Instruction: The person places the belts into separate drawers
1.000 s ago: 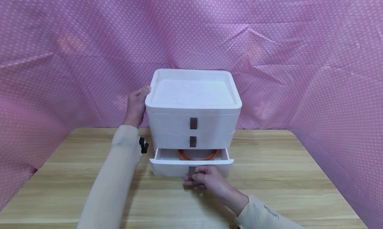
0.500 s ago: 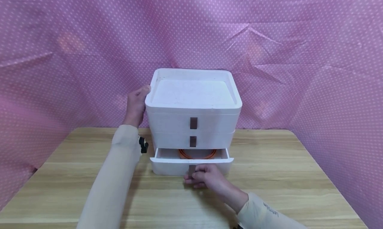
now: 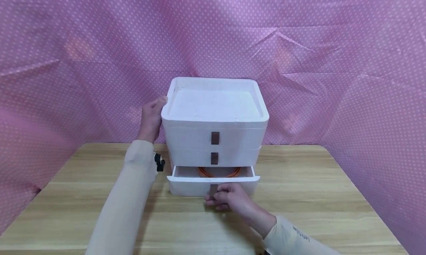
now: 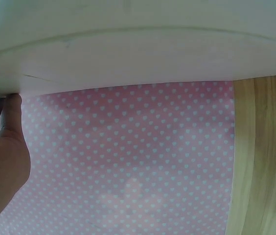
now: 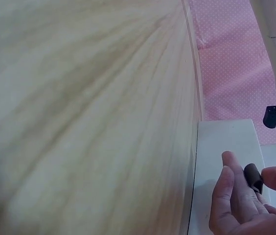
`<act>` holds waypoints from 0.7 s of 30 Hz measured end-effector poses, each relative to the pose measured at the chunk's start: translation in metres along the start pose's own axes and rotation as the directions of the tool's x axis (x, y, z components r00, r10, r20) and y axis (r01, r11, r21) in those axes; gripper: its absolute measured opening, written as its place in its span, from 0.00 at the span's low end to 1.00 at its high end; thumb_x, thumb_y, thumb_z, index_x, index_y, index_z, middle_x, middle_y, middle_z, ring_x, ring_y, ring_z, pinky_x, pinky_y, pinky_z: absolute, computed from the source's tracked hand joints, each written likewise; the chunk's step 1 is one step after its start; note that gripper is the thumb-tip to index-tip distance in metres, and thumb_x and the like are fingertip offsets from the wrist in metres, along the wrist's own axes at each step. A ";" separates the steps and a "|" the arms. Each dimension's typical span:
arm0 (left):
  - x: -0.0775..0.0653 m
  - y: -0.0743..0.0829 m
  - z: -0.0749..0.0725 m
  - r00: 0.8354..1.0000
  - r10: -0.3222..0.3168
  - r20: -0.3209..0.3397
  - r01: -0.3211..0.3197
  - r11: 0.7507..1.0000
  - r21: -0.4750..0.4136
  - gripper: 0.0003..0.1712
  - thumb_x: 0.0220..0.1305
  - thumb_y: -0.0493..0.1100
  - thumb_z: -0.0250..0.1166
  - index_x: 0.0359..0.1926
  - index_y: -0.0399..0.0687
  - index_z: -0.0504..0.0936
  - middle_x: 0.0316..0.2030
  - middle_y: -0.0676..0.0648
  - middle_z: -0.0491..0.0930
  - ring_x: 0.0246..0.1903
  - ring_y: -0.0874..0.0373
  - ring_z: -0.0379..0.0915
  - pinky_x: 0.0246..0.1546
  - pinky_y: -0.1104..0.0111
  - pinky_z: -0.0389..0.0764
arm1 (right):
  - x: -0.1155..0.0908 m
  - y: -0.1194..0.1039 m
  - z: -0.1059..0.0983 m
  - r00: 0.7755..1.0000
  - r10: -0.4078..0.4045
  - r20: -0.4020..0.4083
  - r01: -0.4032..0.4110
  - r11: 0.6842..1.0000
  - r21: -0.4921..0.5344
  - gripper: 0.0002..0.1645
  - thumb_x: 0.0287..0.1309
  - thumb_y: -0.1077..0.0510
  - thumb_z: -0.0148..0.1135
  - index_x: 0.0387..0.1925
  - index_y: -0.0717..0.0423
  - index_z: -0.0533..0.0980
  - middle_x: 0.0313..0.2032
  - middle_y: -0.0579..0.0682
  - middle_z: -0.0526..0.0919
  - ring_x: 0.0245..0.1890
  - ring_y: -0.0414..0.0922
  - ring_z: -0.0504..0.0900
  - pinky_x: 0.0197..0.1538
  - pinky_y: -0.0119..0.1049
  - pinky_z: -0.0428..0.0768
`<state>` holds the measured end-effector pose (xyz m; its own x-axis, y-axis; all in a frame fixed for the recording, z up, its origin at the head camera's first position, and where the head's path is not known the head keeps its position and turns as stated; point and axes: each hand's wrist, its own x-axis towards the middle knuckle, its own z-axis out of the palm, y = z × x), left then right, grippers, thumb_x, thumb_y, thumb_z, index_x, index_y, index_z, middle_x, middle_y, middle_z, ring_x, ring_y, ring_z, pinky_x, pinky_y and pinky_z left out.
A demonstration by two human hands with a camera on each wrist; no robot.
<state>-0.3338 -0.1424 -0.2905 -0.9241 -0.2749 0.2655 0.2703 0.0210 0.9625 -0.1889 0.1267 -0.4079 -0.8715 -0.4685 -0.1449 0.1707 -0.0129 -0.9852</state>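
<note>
A white drawer unit [image 3: 216, 103] with a tray-like top stands on the table. Its bottom drawer [image 3: 189, 188] is pulled partway out, and an orange coil [image 3: 202, 171], like a cable or cord, lies inside, partly hidden under the drawer above. My right hand [image 3: 233, 199] pinches the brown pull tab [image 5: 252, 177] of this drawer between thumb and index finger; the other fingers extend along the drawer front in the right wrist view. My left hand [image 3: 151, 116] rests against the unit's left side near the top rim, its fingers [image 4: 13, 115] partly out of sight in the left wrist view.
Two upper drawers with brown tabs [image 3: 215, 138] are closed. The unit stands toward the far edge of the wooden table [image 3: 316, 203]. Behind and around hangs a pink dotted cloth [image 3: 213, 33]. A black device [image 3: 159, 162] sits on the left wrist.
The bottom drawer stands very slightly further in than a second ago, the right hand still pinching its tab. The left hand keeps its place on the unit's side.
</note>
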 end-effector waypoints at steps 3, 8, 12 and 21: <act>-0.001 0.000 0.000 1.000 -0.003 0.005 0.003 1.000 0.002 0.26 0.68 0.58 0.60 0.51 0.40 0.83 0.58 0.45 0.78 0.54 0.54 0.75 0.45 0.69 0.81 | 0.000 0.000 0.000 1.000 0.002 -0.005 -0.002 1.000 0.004 0.14 0.63 0.68 0.52 0.22 0.55 0.67 0.45 0.66 0.84 0.47 0.56 0.84 0.48 0.46 0.83; -0.002 -0.001 0.000 1.000 -0.007 0.000 0.007 1.000 0.005 0.24 0.67 0.59 0.61 0.46 0.43 0.85 0.55 0.45 0.81 0.52 0.55 0.76 0.45 0.69 0.81 | 0.000 0.002 0.000 1.000 0.002 -0.009 -0.002 1.000 0.014 0.15 0.63 0.68 0.52 0.21 0.55 0.66 0.45 0.66 0.83 0.47 0.56 0.84 0.48 0.44 0.84; -0.002 -0.001 0.000 1.000 -0.005 -0.006 0.005 1.000 -0.002 0.23 0.67 0.59 0.61 0.46 0.44 0.85 0.50 0.44 0.83 0.48 0.54 0.77 0.43 0.70 0.82 | 0.000 0.003 0.000 1.000 0.000 -0.009 0.000 1.000 0.014 0.14 0.63 0.68 0.52 0.22 0.55 0.66 0.45 0.66 0.83 0.47 0.56 0.84 0.47 0.44 0.84; -0.001 -0.001 0.000 1.000 0.004 0.004 -0.004 1.000 0.001 0.26 0.68 0.58 0.61 0.51 0.41 0.83 0.59 0.46 0.78 0.57 0.55 0.74 0.49 0.67 0.81 | 0.004 0.002 0.001 1.000 -0.010 -0.014 0.010 1.000 0.022 0.12 0.62 0.69 0.52 0.24 0.55 0.66 0.46 0.67 0.83 0.48 0.57 0.83 0.47 0.45 0.84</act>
<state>-0.3334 -0.1422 -0.2915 -0.9241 -0.2709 0.2696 0.2738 0.0229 0.9615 -0.1917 0.1236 -0.4103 -0.8794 -0.4562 -0.1362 0.1717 -0.0371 -0.9844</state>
